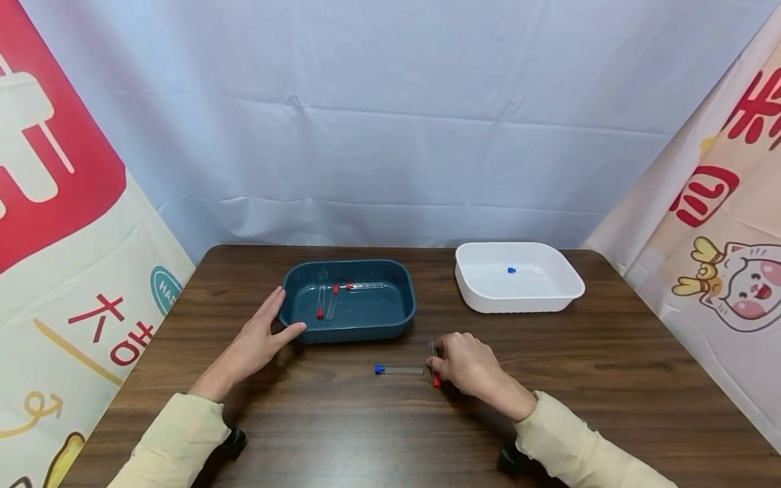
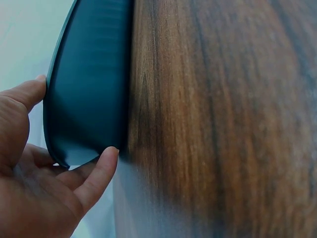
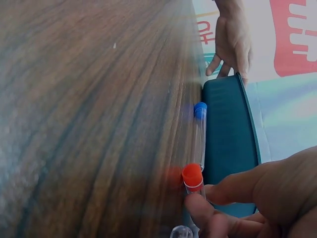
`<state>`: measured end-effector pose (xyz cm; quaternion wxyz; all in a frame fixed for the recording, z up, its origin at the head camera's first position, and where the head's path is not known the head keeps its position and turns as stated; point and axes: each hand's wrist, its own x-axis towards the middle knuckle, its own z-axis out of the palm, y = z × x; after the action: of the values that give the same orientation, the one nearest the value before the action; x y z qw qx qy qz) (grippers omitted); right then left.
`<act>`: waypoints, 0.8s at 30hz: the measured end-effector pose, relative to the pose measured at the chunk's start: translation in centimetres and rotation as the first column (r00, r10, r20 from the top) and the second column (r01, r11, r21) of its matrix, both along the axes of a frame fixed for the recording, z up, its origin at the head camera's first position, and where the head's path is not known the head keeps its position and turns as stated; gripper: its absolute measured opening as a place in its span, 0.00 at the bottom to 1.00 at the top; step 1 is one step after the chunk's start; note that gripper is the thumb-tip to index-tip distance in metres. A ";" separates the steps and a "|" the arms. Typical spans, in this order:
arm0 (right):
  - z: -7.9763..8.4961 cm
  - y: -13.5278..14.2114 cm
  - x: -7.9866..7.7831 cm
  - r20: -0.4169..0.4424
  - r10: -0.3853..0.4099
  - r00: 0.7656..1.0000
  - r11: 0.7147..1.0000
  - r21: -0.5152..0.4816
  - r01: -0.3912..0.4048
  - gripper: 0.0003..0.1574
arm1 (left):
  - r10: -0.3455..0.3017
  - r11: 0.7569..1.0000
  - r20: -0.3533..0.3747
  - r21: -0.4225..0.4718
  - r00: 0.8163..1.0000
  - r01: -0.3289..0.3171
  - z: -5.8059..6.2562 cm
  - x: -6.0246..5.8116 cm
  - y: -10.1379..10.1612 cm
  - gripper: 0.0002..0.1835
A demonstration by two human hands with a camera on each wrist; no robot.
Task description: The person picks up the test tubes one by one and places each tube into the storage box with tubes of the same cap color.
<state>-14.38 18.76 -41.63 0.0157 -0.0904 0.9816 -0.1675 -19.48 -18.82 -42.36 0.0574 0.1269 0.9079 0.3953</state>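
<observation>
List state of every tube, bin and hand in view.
Teal bin: upright, uncovered.
White bin: upright, uncovered.
Left hand: touching teal bin.
Right hand: pinching red-cap tube.
Red-cap tube: capped.
Three red-cap tubes: capped, lying in teal bin.
Blue-cap tube: capped, lying in white bin.
Other blue-cap tube: capped, lying on table.
Clear end by right hand: rest hidden.

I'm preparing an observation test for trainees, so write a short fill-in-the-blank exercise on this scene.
The right hand holds a tube with a ____ cap.
The teal bin, touched by the left hand, contains ____ red-capped tubes.
The white bin contains a tube with a ____ cap.
Missing words: red; three; blue.
</observation>
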 end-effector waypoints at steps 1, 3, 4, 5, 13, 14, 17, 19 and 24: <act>0.0 0.0 0.0 0.005 -0.001 1.000 1.000 -0.004 0.001 0.17 | 0.001 1.000 -0.001 -0.001 1.000 -0.001 0.0 0.0 0.0 0.51; 0.1 0.0 0.0 0.013 0.002 1.000 1.000 -0.010 -0.002 0.15 | 0.000 1.000 -0.001 -0.002 1.000 0.000 0.0 0.0 0.0 0.51; 0.2 0.1 0.0 0.014 0.005 1.000 1.000 -0.015 -0.005 0.13 | -0.001 1.000 -0.002 -0.001 1.000 0.001 0.0 0.0 0.0 0.52; 0.3 0.2 0.0 0.013 0.012 1.000 1.000 -0.022 -0.012 0.10 | -0.002 1.000 -0.003 -0.001 1.000 0.002 0.0 0.0 0.0 0.52; 1.3 1.6 -0.5 -0.004 0.162 0.987 0.985 -0.059 -0.162 0.28 | 0.000 1.000 -0.001 -0.003 1.000 0.000 0.0 0.0 0.1 0.50; 1.4 1.8 -0.6 -0.011 0.192 0.981 0.980 -0.049 -0.193 0.31 | 0.000 1.000 -0.001 -0.003 1.000 0.000 0.1 0.0 0.1 0.50; 1.5 2.4 -0.8 -0.040 0.270 0.962 0.963 -0.003 -0.271 0.41 | 0.000 1.000 0.000 -0.003 1.000 0.000 0.1 -0.1 0.0 0.50; 1.5 2.6 -0.9 -0.054 0.313 0.948 0.950 0.027 -0.312 0.48 | 0.001 1.000 -0.001 -0.005 1.000 -0.001 0.1 -0.1 0.0 0.51; 1.2 3.0 -1.1 -0.040 0.367 0.930 0.929 0.060 -0.364 0.57 | 0.003 1.000 0.004 -0.010 1.000 -0.003 0.0 -0.1 0.0 0.51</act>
<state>-15.52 21.76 -40.42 0.0240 -0.2751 0.9518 -0.1337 -19.53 -18.82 -42.34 0.0592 0.1246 0.9099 0.3913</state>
